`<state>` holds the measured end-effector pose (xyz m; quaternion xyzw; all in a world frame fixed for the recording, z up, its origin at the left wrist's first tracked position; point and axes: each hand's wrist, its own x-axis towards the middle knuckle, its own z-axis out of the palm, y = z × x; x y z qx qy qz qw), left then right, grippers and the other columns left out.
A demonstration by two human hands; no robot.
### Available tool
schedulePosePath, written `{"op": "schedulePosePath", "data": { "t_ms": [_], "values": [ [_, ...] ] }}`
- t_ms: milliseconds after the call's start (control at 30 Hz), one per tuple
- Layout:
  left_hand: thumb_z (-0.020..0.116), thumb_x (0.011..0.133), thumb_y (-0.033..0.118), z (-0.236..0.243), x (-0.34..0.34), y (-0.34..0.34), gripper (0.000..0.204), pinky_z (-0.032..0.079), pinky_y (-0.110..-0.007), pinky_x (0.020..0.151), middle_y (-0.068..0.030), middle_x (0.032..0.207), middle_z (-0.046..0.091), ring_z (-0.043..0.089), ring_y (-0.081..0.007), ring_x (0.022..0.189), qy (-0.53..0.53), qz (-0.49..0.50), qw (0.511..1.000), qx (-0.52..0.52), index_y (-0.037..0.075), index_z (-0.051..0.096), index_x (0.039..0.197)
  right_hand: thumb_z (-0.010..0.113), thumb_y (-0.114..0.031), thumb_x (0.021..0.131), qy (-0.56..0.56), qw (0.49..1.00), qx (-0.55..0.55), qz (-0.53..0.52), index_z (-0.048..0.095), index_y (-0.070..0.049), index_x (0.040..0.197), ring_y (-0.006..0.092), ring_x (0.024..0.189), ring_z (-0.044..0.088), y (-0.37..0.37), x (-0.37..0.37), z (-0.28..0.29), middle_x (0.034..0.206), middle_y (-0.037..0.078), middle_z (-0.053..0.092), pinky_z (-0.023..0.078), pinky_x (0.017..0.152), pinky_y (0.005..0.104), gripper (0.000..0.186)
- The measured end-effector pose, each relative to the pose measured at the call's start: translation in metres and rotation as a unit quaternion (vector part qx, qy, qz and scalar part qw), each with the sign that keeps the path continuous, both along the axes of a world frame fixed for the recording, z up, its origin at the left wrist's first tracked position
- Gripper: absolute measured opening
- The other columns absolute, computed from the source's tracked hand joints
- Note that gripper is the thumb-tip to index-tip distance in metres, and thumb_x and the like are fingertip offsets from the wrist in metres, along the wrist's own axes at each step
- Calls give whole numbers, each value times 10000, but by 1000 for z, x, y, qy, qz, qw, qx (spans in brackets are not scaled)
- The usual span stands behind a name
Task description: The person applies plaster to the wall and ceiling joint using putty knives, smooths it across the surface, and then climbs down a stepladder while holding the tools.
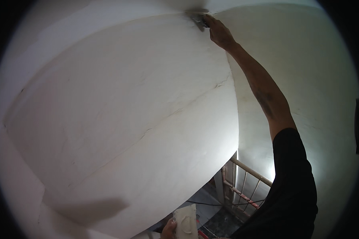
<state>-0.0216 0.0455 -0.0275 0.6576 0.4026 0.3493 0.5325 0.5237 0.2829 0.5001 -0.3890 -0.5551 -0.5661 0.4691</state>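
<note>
My right hand [218, 31] is raised high on an outstretched arm, closed on a metal putty trowel [199, 20] held at the upper corner where the white wall [119, 91] meets the ceiling and the right-hand wall. Low at the bottom middle, my left hand [168, 228] grips a flat rectangular board [185, 219] with a smear of pale plaster on it. A thin crack runs diagonally across the white wall.
Below the white wall's slanting lower edge are a railing [251, 175] with vertical bars, a dark cable [207, 204] and a dark tiled floor [221, 223]. The right-hand wall [319, 79] is plain, with a dark object [358, 125] at its far edge.
</note>
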Motion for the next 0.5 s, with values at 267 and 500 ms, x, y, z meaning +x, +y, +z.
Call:
{"op": "schedulePosePath", "data": {
  "t_ms": [267, 500],
  "values": [
    [374, 1052, 260, -52, -13, 8, 480, 239, -349, 1159, -201, 1483, 407, 349, -290, 1391, 61, 9, 997, 43, -72, 421, 1395, 516, 2, 863, -23, 1000, 1, 8, 438, -117, 1383, 370, 1075, 598, 5, 11, 4, 1374, 156, 504, 532, 906, 452, 539],
    [380, 1043, 207, -105, -28, 20, 430, 234, -358, 1164, -209, 1494, 394, 330, -305, 1407, 3, 1, 997, 72, -73, 488, 1351, 444, 55, 859, 24, 991, -132, -27, 365, -142, 1461, 355, 1145, 586, -6, -1, 15, 1459, 143, 445, 503, 964, 441, 638]
  ]
}}
